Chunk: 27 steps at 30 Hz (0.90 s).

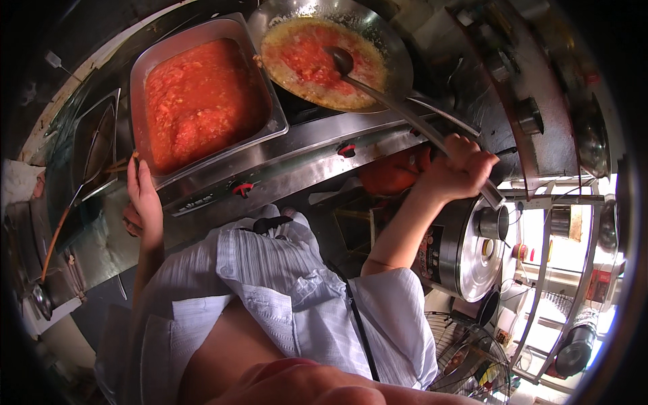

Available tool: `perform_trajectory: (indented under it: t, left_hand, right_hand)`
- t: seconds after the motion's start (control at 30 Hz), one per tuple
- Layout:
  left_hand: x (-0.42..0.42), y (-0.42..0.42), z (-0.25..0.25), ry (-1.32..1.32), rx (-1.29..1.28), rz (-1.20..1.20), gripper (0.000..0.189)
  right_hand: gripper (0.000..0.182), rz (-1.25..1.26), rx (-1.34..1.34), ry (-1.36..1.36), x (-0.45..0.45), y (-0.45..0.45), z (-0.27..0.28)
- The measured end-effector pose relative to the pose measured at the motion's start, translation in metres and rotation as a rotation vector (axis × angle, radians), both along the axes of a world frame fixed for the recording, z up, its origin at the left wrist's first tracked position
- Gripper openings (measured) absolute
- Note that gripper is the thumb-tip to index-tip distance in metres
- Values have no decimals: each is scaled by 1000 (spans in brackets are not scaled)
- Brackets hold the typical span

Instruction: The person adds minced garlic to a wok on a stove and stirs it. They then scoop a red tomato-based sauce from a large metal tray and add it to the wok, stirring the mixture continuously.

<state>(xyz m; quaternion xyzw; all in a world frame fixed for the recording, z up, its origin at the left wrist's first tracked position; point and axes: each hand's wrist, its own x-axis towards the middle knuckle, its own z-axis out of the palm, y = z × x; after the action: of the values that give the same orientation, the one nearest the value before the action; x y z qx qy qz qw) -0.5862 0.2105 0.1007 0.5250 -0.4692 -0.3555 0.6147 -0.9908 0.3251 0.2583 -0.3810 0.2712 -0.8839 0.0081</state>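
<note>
My right hand [463, 169] is closed around the long metal handle of a ladle [374, 91]. The ladle's bowl rests in chopped tomato and yellowish, bubbling liquid [309, 66] inside a metal wok [400, 66]. Beside the wok stands a deep rectangular steel pan [278, 124], holding chunky red tomato sauce [202, 106]. At that pan's near left corner is my left hand [147, 197], its fingers pointing up; a dark, narrow thing shows at the fingertips, and whether it is held is unclear.
The stove front has red knobs [243, 189]. Left of the pan lie a smaller metal container [93, 147] and a wooden-handled tool [55, 240]. An orange-red thing [392, 174] sits beneath the stove edge. On the right are a large lidded pot [466, 248], a wire basket [466, 349] and shelving [541, 283].
</note>
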Motion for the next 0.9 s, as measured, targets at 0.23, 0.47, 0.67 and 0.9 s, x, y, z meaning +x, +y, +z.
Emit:
perform_trajectory:
  t: [0.23, 0.47, 0.67, 0.9]
  left_hand:
    - [-2, 0, 7, 26, 40, -55, 39]
    - [1, 0, 5, 54, 70, -43, 44]
    - [-3, 4, 7, 43, 35, -5, 39]
    - [-2, -3, 4, 5, -37, -60, 35]
  right_hand:
    - [22, -58, 268, 485, 24, -47, -51]
    - [16, -147, 395, 763, 24, -17, -19]
    - [40, 205, 88, 346, 4, 18, 14]
    - [46, -84, 135, -349, -58, 12, 7]
